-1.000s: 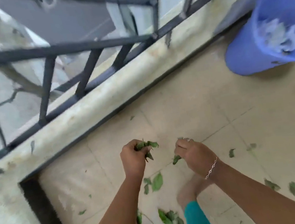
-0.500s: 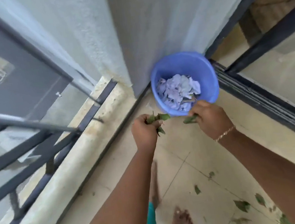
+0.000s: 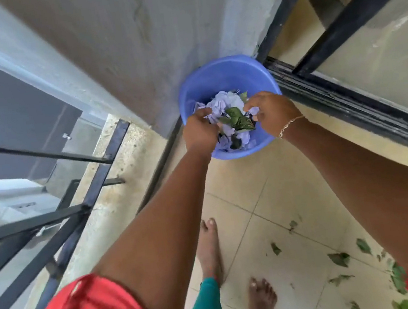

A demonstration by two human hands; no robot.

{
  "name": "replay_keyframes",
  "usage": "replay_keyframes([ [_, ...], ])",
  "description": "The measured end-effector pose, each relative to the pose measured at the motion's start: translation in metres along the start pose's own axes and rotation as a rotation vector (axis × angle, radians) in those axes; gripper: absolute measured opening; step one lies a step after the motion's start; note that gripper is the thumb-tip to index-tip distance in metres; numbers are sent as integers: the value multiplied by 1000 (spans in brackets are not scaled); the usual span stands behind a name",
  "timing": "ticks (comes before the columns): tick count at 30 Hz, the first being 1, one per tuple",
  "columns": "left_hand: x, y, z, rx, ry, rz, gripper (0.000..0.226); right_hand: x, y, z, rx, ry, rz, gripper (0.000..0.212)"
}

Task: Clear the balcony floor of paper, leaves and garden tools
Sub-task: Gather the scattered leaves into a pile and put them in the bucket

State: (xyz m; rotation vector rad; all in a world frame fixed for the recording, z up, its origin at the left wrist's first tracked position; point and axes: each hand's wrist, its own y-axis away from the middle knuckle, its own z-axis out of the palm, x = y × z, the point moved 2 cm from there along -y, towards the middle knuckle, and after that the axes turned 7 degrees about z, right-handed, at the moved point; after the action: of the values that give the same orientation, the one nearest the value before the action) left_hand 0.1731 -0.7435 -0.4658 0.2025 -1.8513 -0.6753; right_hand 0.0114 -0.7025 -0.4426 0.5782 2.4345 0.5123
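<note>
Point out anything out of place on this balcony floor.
Loose green leaves lie scattered across the floor tiles at lower right, apart from the blue bucket that holds crumpled paper and gathered leaves. Nothing looks spilled or broken.

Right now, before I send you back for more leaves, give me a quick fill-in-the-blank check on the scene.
1. The left hand and right hand are both over the ___ bucket.
2. Inside it, green leaves show on top of crumpled pale ___.
3. More leaves lie on the floor tiles on the person's ___ side.

Missing words: blue; paper; right.
</note>
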Motion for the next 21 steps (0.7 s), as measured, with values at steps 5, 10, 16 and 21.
replay_keyframes([
  [5,-25,62,-32,142,37,90,25,-12,58,9,145,34,-160,33],
  [10,-71,146,-74,302,41,9,19,-36,137,47,100,58,-311,34],
  [16,-148,256,-131,438,79,-123,14,-52,233,126,-98,120,-398,19],
  [21,-239,337,-181,532,69,-237,11,-60,306,199,-298,237,-406,18],
])
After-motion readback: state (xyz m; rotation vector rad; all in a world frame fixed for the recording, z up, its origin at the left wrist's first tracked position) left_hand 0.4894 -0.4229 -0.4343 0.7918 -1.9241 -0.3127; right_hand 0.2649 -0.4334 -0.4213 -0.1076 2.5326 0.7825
